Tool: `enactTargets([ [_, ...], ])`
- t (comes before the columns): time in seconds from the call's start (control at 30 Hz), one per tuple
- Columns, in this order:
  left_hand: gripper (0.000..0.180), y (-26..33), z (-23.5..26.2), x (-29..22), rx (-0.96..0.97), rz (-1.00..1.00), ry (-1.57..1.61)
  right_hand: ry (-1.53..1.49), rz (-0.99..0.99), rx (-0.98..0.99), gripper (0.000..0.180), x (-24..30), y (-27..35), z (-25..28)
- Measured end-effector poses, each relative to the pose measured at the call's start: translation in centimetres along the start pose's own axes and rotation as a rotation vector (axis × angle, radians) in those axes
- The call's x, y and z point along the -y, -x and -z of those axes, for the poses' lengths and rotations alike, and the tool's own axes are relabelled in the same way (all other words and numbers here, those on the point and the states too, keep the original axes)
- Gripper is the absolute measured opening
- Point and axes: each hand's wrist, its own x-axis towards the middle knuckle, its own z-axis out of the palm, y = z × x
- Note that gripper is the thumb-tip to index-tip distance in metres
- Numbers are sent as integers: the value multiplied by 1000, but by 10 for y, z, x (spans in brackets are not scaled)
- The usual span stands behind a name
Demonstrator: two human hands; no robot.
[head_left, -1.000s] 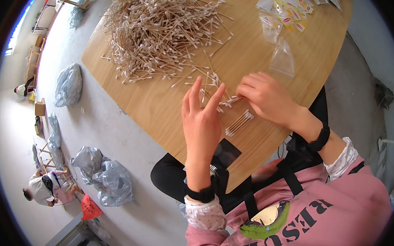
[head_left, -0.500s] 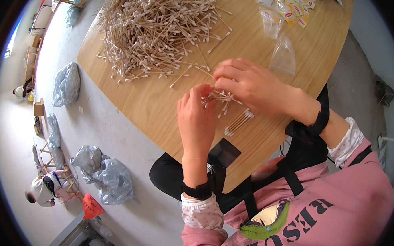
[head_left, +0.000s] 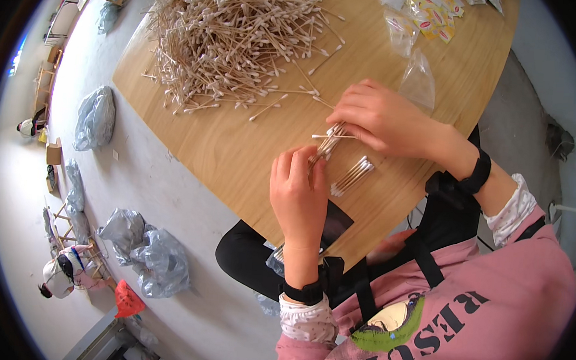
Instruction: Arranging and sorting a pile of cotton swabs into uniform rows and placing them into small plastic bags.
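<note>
1. Wooden surface (head_left: 237,151).
2. Big heap of cotton swabs (head_left: 237,37) at eleven o'clock.
3. Right hand (head_left: 385,120) and left hand (head_left: 298,197) pinch a small swab bundle (head_left: 326,143) at centre.
4. Counted swabs (head_left: 352,177) lie just beside, at four o'clock.

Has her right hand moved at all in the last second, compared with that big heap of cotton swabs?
Yes. The right hand has shifted leftward across the table, closer to the big swab pile.
</note>
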Motion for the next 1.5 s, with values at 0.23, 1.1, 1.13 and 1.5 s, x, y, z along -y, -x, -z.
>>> enactTargets([
  [0.23,21,-6,5,-2,-8,-14,-29,87,-20,0,9,0,-1,-1],
  [1.1,26,5,-5,-1,-9,-123,-78,-60,-355,-97,9,8,2,-8],
  [1.13,26,6,-6,-2,-6,-126,-76,5,-378,-89,8,3,3,-6],
  [1.5,22,22,-5,-4,-30,-115,-68,-70,-294,-17,6,7,13,-6],
])
